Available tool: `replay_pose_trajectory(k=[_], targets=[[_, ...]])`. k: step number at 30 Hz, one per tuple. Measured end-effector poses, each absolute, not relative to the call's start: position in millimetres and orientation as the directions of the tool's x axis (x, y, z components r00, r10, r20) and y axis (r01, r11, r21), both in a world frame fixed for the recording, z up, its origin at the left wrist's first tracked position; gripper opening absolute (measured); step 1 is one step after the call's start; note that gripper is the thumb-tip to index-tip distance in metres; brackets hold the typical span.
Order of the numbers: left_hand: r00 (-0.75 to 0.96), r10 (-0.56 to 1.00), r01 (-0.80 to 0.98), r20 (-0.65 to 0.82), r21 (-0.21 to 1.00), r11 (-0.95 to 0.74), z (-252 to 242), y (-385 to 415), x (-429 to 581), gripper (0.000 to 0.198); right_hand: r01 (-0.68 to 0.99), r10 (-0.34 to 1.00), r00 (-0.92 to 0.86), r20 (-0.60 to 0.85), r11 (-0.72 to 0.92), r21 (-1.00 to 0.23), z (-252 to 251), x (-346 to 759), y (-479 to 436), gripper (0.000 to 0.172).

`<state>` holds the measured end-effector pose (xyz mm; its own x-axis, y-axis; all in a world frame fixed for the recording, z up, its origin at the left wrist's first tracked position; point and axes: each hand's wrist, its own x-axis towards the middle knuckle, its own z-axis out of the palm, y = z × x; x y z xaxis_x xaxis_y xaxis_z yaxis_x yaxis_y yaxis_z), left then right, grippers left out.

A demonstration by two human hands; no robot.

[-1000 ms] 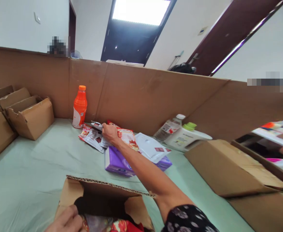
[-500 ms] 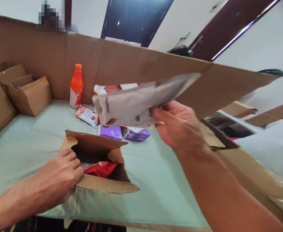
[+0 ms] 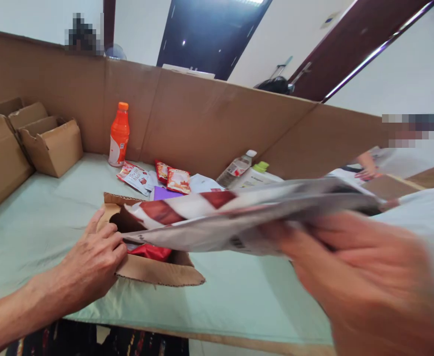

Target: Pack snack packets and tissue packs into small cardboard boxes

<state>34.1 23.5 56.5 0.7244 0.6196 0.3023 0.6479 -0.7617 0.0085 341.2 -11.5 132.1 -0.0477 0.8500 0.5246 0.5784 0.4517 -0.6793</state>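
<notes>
My right hand [image 3: 365,267], smeared by motion, grips a flat, floppy plastic packet [image 3: 209,230], greyish white on one side and striped white and red-brown on the other. The packet's far-left end hangs over the mouth of an open cardboard box [image 3: 161,275]. Inside that box lies a shiny red packet [image 3: 152,251], partly hidden. My left hand [image 3: 94,257] holds the box's left side, with the index finger stretched along a flap and the other fingers curled over the edge.
Behind the box stand an orange bottle [image 3: 119,136], red snack packets [image 3: 179,180], a purple pack [image 3: 165,193], a clear bottle [image 3: 235,168] and a green-capped container [image 3: 257,177]. More cardboard boxes [image 3: 54,148] sit at left. A cardboard wall [image 3: 202,118] borders the table. Another person's hand [image 3: 368,165] shows at right.
My right hand has brought the packet lower, closer to me and rightward, turning it flatter over the box. My left index finger has straightened along the flap. Bottles behind have come into view.
</notes>
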Motion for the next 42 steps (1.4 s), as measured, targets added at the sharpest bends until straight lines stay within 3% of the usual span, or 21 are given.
replay_pose_trajectory(k=[6,11,20,22,25,27,30,32,34,36,42], targets=[[0.754,0.571,0.618,0.326,-0.059,-0.784,52,25,35,0.011,0.714,0.862,-0.109,0.496,0.415,-0.564,107,318,25,0.027],[0.767,0.572,0.622,0.292,-0.115,-0.775,49,25,34,0.014,0.768,0.849,-0.056,0.526,0.373,-0.52,107,326,27,0.019],[0.731,0.591,0.655,0.34,-0.109,-0.748,49,23,35,0.013,0.685,0.899,-0.18,0.399,0.406,-0.605,74,289,54,0.02],[0.713,0.601,0.675,0.361,-0.12,-0.728,50,22,34,0.011,0.681,0.928,-0.217,0.302,0.366,-0.635,59,283,65,0.02],[0.701,0.601,0.685,0.384,-0.13,-0.717,50,22,33,0.012,0.779,0.926,-0.376,0.045,0.342,-0.526,46,286,74,0.016],[0.707,0.595,0.68,0.382,-0.134,-0.721,51,23,33,0.012,0.796,0.887,-0.461,-0.034,0.396,-0.457,46,292,74,0.028],[0.709,0.593,0.679,0.383,-0.141,-0.721,52,25,34,0.01,0.769,0.875,-0.479,0.071,0.457,-0.447,57,297,68,0.053],[0.708,0.591,0.676,0.385,-0.132,-0.725,51,26,34,0.01,0.771,0.88,-0.436,0.191,0.474,-0.424,67,292,63,0.059],[0.701,0.592,0.675,0.398,-0.102,-0.73,47,27,34,0.013,0.775,0.86,-0.42,0.289,0.506,-0.379,75,281,60,0.057],[0.68,0.598,0.681,0.423,-0.064,-0.729,42,28,34,0.017,0.781,0.836,-0.466,0.29,0.542,-0.309,83,265,61,0.05],[0.655,0.583,0.666,0.48,-0.003,-0.746,29,35,29,0.029,0.855,0.859,-0.513,-0.013,0.509,-0.094,102,227,81,0.024]])
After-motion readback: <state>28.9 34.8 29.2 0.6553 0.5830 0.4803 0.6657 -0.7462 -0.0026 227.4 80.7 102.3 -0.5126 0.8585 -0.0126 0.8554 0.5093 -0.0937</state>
